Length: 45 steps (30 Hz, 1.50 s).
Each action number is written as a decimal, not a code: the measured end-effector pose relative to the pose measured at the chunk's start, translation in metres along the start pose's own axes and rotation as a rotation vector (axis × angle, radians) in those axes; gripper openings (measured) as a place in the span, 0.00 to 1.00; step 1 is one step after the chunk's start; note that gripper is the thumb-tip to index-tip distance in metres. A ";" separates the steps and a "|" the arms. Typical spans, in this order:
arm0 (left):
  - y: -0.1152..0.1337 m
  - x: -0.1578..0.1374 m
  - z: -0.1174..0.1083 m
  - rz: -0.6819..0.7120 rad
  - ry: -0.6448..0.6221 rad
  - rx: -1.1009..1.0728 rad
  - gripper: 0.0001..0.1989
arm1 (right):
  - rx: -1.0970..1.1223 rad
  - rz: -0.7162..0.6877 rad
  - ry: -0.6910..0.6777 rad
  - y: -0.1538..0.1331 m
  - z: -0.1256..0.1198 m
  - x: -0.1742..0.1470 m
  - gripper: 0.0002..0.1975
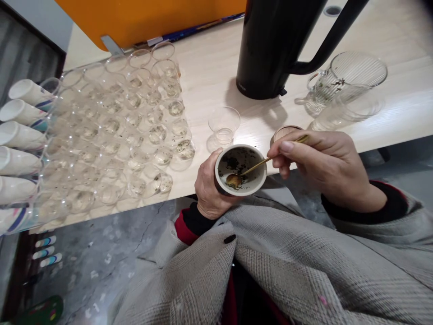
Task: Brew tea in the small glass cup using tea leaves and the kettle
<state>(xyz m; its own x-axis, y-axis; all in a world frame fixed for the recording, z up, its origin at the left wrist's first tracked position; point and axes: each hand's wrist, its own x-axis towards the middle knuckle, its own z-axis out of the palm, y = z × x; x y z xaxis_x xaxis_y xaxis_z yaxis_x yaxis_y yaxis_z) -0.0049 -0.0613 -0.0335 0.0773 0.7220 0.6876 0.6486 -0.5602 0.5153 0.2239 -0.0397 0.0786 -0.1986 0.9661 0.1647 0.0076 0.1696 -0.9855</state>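
My left hand is wrapped round a pale-rimmed cup, tilted toward me at the table's front edge. Dark bits like dry tea leaves cling to the cup's inside. Between the fingertips of my right hand is a thin gold-coloured spoon; its bowl rests inside the cup among the leaves. Just beyond the cup stands a single clear plastic cup. A round, reddish-rimmed item lies partly hidden behind my right fingers.
Rows of clear plastic cups with leaf bits fill the table's left side. Several paper cups line the far left. A black kettle stands at the back, near a ribbed glass mug and stacked clear cups.
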 end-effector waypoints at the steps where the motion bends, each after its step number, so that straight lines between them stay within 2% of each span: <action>1: 0.000 0.000 0.000 -0.005 -0.004 -0.007 0.54 | 0.043 0.035 0.039 0.003 0.001 0.001 0.09; 8: 0.004 0.006 -0.001 -0.033 -0.010 -0.040 0.52 | 0.228 0.223 0.164 0.016 0.001 0.006 0.09; 14: 0.008 0.011 -0.003 -0.055 -0.003 -0.010 0.49 | 0.333 0.244 0.256 0.016 -0.001 0.009 0.09; 17: 0.007 0.010 -0.002 -0.046 0.013 -0.001 0.50 | 0.316 0.146 0.301 0.013 -0.005 0.013 0.09; 23: 0.001 0.004 -0.004 -0.014 -0.006 0.008 0.54 | 0.318 -0.117 0.486 0.004 -0.010 0.027 0.05; 32: 0.006 0.007 -0.004 -0.104 0.004 -0.045 0.49 | 0.177 -0.371 0.603 -0.001 0.022 0.045 0.08; 36: 0.004 0.007 -0.005 -0.155 -0.035 -0.064 0.51 | 0.061 -0.418 0.611 0.001 0.029 0.042 0.08; 41: 0.002 0.005 -0.005 -0.170 -0.044 -0.085 0.52 | 0.039 -0.440 0.545 0.011 0.028 0.039 0.09; 45: 0.002 0.005 -0.006 -0.186 -0.050 -0.103 0.51 | 0.021 -0.524 0.537 0.023 0.027 0.045 0.07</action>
<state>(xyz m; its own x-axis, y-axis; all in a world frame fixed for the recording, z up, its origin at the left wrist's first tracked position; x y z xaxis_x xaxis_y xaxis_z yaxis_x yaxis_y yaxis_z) -0.0075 -0.0613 -0.0260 0.0020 0.8346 0.5508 0.5748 -0.4517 0.6823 0.1884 0.0027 0.0618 0.3348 0.7227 0.6046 0.0241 0.6349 -0.7722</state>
